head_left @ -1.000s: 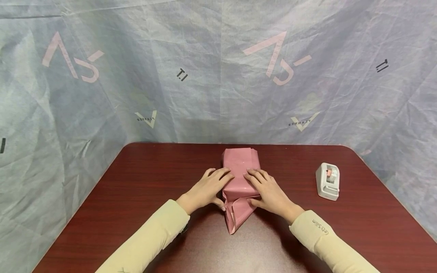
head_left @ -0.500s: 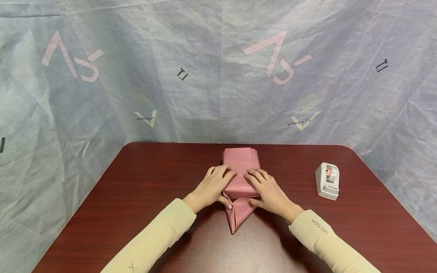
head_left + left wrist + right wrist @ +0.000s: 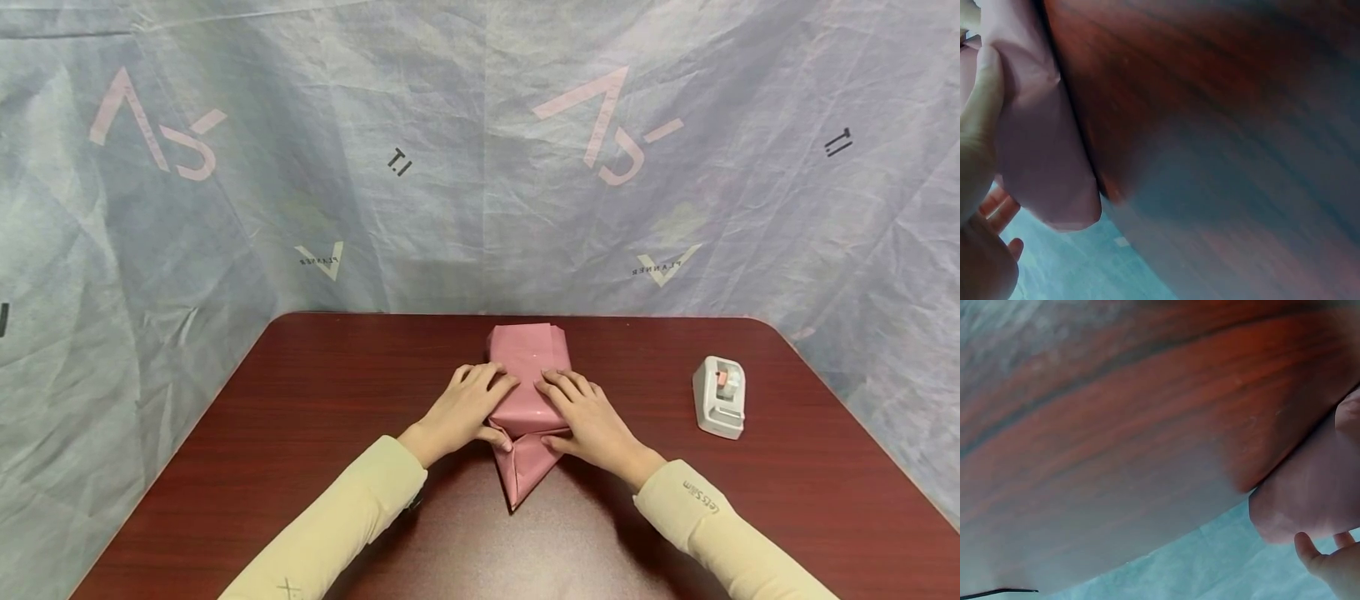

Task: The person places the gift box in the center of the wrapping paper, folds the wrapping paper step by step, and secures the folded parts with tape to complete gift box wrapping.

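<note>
A box-shaped parcel wrapped in glossy pink paper (image 3: pixel 527 358) lies in the middle of the table. At its near end the paper tapers into a pointed flap (image 3: pixel 531 468) that points toward me. My left hand (image 3: pixel 461 412) rests its fingers over the parcel's left top edge, its thumb pressing a fold on the flap's left side. Opposite it, my right hand (image 3: pixel 596 429) lays relaxed fingers on the right top edge, with the thumb against the flap's right side. The left wrist view shows the left thumb (image 3: pixel 986 84) straight against the pink paper.
A white tape dispenser (image 3: pixel 722 398) stands to the right on the dark red wooden table (image 3: pixel 337 375). A grey fabric sheet (image 3: pixel 480 208) with printed letters hangs behind the table and along both sides.
My left hand has shifted right and its thumb has moved inward onto the flap, tucking the left paper fold flatter. The flap's point has narrowed. The right hand stays in place.
</note>
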`<state>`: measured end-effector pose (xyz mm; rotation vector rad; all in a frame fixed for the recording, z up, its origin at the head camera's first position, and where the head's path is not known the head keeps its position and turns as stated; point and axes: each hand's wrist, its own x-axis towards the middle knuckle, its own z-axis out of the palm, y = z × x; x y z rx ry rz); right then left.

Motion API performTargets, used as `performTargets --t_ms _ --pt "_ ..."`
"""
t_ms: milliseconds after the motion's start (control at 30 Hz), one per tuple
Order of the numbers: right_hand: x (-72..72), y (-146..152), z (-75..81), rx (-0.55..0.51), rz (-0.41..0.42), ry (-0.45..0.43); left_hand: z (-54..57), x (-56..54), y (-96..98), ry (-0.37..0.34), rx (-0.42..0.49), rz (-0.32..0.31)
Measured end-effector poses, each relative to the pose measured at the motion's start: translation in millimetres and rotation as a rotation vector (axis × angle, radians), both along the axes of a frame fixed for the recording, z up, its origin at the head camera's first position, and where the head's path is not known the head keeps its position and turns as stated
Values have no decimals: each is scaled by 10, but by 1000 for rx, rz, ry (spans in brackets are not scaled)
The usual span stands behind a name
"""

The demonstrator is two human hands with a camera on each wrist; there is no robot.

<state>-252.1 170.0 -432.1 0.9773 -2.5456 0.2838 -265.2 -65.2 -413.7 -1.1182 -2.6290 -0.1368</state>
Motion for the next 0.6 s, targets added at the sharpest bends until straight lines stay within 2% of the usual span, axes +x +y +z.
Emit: performTargets --t_ms 167,333,467,600 --pt "13 -12 4 6 -11 9 -30 30 25 17 13 31" --pt "14 -10 -2 7 -15 12 -38 59 30 -13 31 42" --pt "10 -11 -6 2 -12 7 -34 73 -7 -60 34 6" --pt "8 -14 -7 -4 -9 3 -25 83 -54 -63 10 -59"
